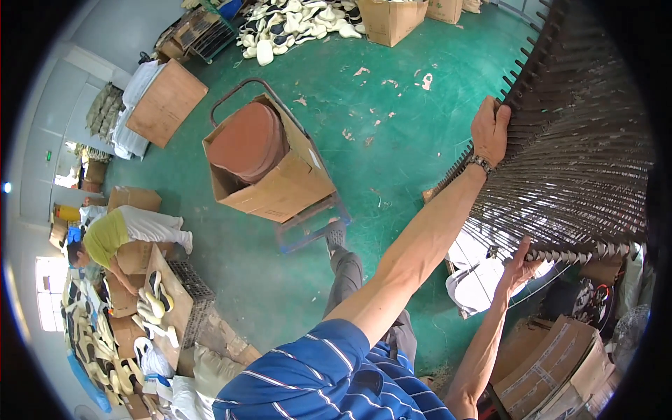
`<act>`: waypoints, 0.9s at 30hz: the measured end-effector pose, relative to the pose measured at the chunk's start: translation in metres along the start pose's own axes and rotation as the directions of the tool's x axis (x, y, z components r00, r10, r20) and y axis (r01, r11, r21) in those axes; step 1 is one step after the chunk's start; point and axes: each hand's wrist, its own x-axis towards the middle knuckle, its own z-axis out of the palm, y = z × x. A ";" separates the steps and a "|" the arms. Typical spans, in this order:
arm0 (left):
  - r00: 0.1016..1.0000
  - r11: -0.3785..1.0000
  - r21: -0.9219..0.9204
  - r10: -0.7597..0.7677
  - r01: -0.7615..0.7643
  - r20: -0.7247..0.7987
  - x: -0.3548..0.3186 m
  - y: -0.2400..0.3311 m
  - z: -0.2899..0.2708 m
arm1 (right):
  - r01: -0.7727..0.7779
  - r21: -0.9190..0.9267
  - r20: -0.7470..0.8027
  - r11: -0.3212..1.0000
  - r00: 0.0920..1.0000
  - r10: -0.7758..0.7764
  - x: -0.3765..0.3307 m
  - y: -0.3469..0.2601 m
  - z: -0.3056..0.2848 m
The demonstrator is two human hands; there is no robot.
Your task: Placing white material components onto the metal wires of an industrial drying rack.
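Observation:
A large dark brown rack of closely spaced thin slats (pixel 560 161), with peg-like ends along its edges, fills the right side and stands tilted. My left hand (pixel 490 131), with a wristwatch, is closed on its left edge. Lower down, my right hand (pixel 519 269) grips the bottom edge, thumb up; some of its fingers are hidden. White flat pieces (pixel 476 280) lie below the rack, partly covered by it.
A trolley (pixel 325 213) carries a cardboard box (pixel 280 192) of reddish-brown rounded pads (pixel 245 140). Cartons (pixel 553 374) stand at lower right. A bent-over person (pixel 112 238) works at left beside cream-and-black shaped pieces (pixel 157 301). More are heaped (pixel 301 28) at the back.

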 end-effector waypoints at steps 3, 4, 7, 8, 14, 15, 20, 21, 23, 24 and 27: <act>1.000 1.000 0.002 0.026 -0.026 0.003 0.000 -0.002 0.000 | 0.134 0.119 0.008 0.984 0.991 -0.136 -0.003 0.000 0.003; 0.999 1.000 0.005 0.030 -0.030 0.014 0.001 -0.003 0.000 | 0.206 0.167 -0.015 0.964 0.978 -0.206 -0.003 0.002 0.005; 0.999 0.999 -0.016 0.039 -0.038 0.038 0.003 -0.002 -0.002 | 0.153 0.069 -0.108 0.986 0.984 -0.145 -0.002 0.006 0.010; 0.998 0.999 -0.016 0.047 -0.046 0.050 0.004 -0.001 -0.004 | 0.115 0.045 -0.152 0.992 0.983 -0.107 -0.001 0.009 0.012; 0.988 0.999 -0.047 -0.014 0.022 0.155 0.005 -0.002 -0.017 | 0.311 -0.223 -0.280 0.924 0.887 -0.366 0.003 0.019 0.019; 0.985 0.998 -0.003 0.066 -0.067 0.162 0.005 -0.007 -0.020 | 0.295 -0.191 -0.312 0.936 0.886 -0.343 0.001 0.021 0.022; 0.971 0.966 -0.159 0.220 -0.204 0.093 0.012 -0.017 -0.046 | 0.273 0.139 -0.298 0.952 0.928 -0.222 -0.034 0.015 0.043; 0.968 0.964 -0.143 0.237 -0.223 0.087 0.013 -0.020 -0.050 | 0.322 0.080 -0.327 0.943 0.902 -0.281 -0.038 0.012 0.048; 0.988 0.985 -0.128 0.131 -0.119 0.085 0.014 -0.020 -0.057 | 0.254 0.049 -0.375 0.966 0.901 -0.218 -0.051 0.004 0.056; 0.986 0.994 0.056 0.088 -0.097 0.138 0.014 -0.022 -0.065 | 0.267 0.048 -0.424 0.962 0.878 -0.223 -0.055 0.000 0.059; 0.988 0.988 0.004 0.154 -0.154 0.025 0.014 -0.025 -0.084 | 0.224 0.018 -0.376 0.974 0.904 -0.201 -0.082 -0.008 0.062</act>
